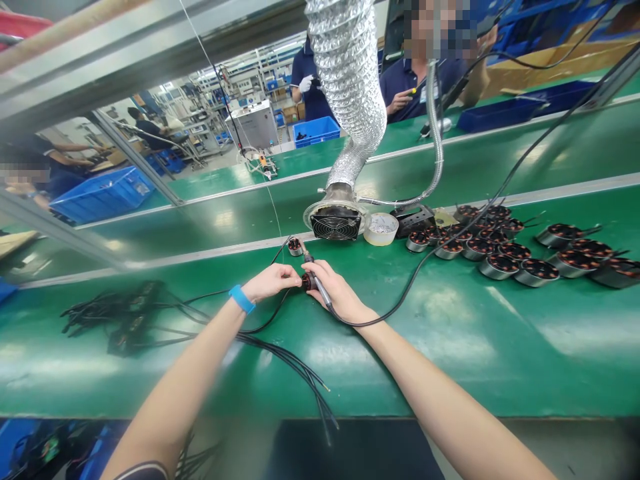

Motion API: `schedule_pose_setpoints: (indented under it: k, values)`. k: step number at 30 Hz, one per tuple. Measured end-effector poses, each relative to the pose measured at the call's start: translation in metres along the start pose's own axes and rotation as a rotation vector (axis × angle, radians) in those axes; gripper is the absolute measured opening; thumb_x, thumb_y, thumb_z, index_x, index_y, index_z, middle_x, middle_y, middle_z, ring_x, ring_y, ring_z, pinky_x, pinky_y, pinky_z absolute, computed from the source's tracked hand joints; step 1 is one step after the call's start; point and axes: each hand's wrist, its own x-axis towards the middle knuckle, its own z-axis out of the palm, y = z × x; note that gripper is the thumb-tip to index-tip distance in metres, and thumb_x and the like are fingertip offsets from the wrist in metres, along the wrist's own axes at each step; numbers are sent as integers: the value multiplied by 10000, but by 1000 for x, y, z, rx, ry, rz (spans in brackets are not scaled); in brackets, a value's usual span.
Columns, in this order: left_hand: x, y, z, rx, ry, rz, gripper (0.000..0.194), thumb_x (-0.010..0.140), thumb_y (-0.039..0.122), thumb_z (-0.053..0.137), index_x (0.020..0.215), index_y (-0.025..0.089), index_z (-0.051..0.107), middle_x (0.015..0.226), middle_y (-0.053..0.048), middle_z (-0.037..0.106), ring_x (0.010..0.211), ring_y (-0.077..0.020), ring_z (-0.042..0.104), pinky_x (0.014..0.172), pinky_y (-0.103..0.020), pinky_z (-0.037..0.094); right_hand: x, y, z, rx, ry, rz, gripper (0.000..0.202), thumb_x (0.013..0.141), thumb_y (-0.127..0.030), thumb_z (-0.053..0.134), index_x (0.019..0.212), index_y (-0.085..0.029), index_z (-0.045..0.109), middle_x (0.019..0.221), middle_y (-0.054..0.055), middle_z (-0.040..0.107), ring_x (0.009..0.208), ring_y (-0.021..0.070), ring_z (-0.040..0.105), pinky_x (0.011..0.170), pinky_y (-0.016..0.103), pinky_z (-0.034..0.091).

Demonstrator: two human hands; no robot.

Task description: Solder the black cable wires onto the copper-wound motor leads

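My right hand [336, 291] is closed around a soldering iron [324, 291], whose tip points up and away from me. Under that hand's fingers sits a small dark motor stator [307, 282], partly hidden. My left hand [273, 281], with a blue wristband, pinches at the stator's left side. A black cable [280, 305] runs up beneath its fingertips; the exact grip on its end is hidden. Just beyond the hands, another small stator [295, 247] with copper windings stands on the green bench [450, 347].
A fume fan [336, 224] on a silver duct [350, 67] hangs ahead, beside a round white tub [381, 229]. Several metal-rimmed motors [500, 265] stand to the right. Black cables [285, 353] and a cable bundle [130, 313] lie left. Co-workers are behind the bench.
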Motion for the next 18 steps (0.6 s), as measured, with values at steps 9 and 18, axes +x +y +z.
schedule_pose_setpoints:
  k: [9, 18]
  values:
    - [-5, -3, 10, 96, 144, 28, 269, 686, 356, 755, 701, 163, 569, 661, 36, 579, 565, -98, 470, 576, -230, 362, 0, -4, -3, -2, -18, 11, 590, 856, -40, 571, 1383, -244, 404, 1262, 111, 492, 997, 204, 625, 883, 348, 532]
    - [-3, 0, 27, 473, 248, 111, 180, 790, 329, 636, 678, 204, 572, 602, 8, 564, 549, -151, 474, 555, -259, 270, -1, -5, -1, -15, -7, 12, 603, 853, -31, 562, 1384, -268, 403, 1246, 99, 509, 937, 192, 636, 864, 354, 548]
